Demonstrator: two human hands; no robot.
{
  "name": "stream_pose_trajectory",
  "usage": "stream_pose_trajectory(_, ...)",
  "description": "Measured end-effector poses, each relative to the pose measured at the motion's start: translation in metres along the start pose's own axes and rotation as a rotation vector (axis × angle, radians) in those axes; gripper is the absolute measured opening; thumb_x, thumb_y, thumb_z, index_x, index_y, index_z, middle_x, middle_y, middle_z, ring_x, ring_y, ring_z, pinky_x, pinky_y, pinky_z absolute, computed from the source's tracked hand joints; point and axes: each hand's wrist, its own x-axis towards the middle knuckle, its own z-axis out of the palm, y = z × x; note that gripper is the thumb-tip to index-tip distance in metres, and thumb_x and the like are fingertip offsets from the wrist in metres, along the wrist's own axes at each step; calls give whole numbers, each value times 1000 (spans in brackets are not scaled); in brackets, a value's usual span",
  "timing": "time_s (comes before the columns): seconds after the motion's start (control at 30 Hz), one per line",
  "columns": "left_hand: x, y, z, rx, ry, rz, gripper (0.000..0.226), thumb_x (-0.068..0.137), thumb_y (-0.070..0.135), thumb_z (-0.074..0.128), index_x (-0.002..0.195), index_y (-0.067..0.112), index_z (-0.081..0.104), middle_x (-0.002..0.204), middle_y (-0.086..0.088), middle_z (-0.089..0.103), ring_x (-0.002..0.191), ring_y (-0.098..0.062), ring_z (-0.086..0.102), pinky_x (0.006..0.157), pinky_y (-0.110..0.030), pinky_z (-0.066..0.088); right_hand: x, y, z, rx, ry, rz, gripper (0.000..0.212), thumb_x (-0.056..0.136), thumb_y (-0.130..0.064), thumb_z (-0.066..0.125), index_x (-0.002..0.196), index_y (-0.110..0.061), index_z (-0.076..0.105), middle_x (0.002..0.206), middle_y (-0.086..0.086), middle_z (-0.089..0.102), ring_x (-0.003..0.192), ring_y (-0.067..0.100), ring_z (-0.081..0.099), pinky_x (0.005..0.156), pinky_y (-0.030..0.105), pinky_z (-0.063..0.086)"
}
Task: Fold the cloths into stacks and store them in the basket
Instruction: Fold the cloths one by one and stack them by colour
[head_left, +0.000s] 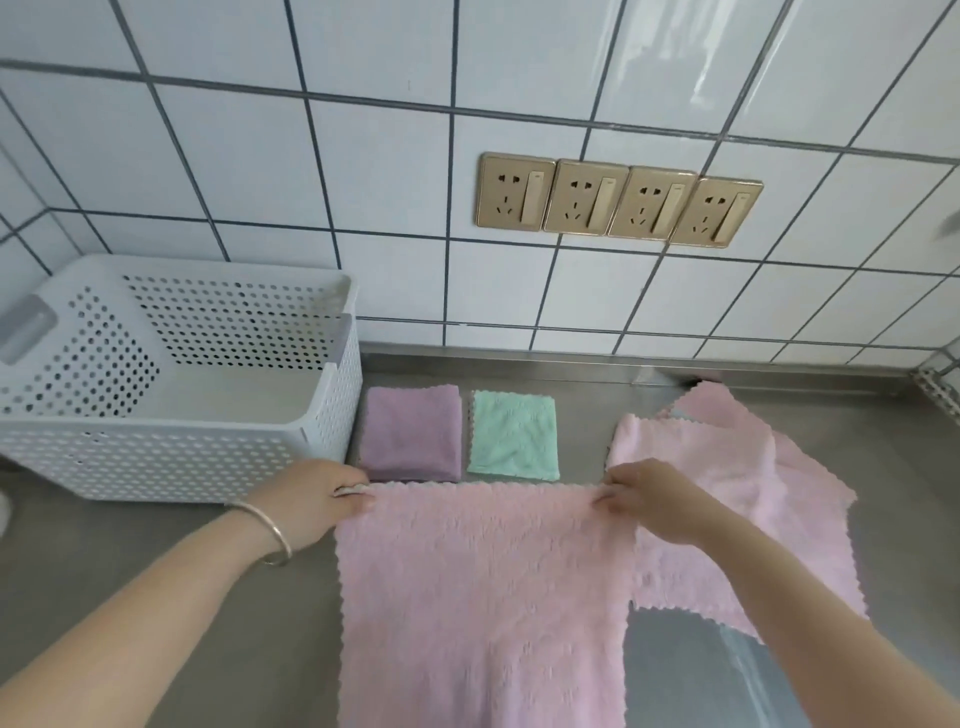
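A pink cloth (478, 597) lies spread flat on the steel counter in front of me. My left hand (317, 499) pinches its far left corner and my right hand (654, 499) pinches its far right corner. Behind it lie a folded purple cloth (410, 434) and a folded mint-green cloth (513, 435), side by side. To the right, a loose pile of pink cloths (727, 467) lies unfolded, partly under my right arm. A white perforated basket (171, 447) stands at the left with nothing visible inside.
A white tiled wall rises behind the counter, with a row of gold power sockets (618, 200). The steel counter (883, 467) runs on to the right. A metal bangle (278, 535) is on my left wrist.
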Motion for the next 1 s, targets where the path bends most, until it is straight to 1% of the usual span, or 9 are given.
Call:
stream_pose_trajectory(0.1,30,-28,41,98,18,-126,29,89,33,53,61,28,49,64,5,55,73,-20,57,62,-28,36,42,13,47,-30,123,52,12,90,-21,56,80,-24,62,88,-1,62,66,13,50,53,17,36)
stream_pose_trajectory(0.17,44,-37,62,95,94,-201,15,89,30,53,90,22,65,92,-6,67,94,-28,61,76,-31,44,59,21,71,-2,237,131,17,91,-21,54,102,-17,66,99,3,66,76,19,55,63,25,44)
stream_pose_trajectory(0.3,47,-47,108,96,230,-259,46,84,14,57,129,14,49,126,-14,56,112,-33,53,94,-37,44,60,32,128,-162,409,109,41,89,-19,56,129,-16,51,129,3,53,118,24,48,94,35,43)
stream_pose_trajectory(0.37,34,-45,135,187,248,-141,53,77,11,61,128,9,48,132,-13,49,117,-34,50,100,-41,43,40,26,155,-305,428,-58,44,82,-18,64,125,-18,55,128,2,54,118,24,49,96,37,44)
stream_pose_trajectory(0.47,0,-31,177,263,185,140,47,66,25,58,112,19,51,122,-4,49,101,-29,62,86,-36,53,-1,17,194,-379,397,-404,41,56,-22,82,94,-24,68,100,-2,66,89,20,65,71,32,56)
stream_pose_trajectory(0.57,-42,-14,211,283,110,339,45,61,49,48,99,25,51,109,3,56,97,-18,52,81,-29,52,-43,22,233,-347,262,-581,37,61,-33,67,96,-23,60,95,-3,63,84,21,62,68,29,52)
stream_pose_trajectory(0.7,-73,-7,236,370,95,442,57,55,61,55,98,22,58,104,5,59,103,-19,46,87,-43,35,-71,28,258,-370,244,-605,62,55,-43,61,111,-17,52,100,0,67,97,23,57,84,38,48)
stream_pose_trajectory(0.77,-78,-6,236,402,89,429,57,56,52,54,105,23,54,106,6,63,109,-19,45,89,-49,42,-75,25,260,-434,229,-579,57,59,-39,53,111,-16,50,103,0,67,104,23,51,87,39,51)
stream_pose_trajectory(1.0,-74,-16,226,421,78,467,45,66,17,35,107,19,52,112,4,61,110,-15,49,80,-32,55,-73,32,244,-441,99,-472,48,58,-15,52,106,-15,55,102,0,71,99,19,66,79,29,57)
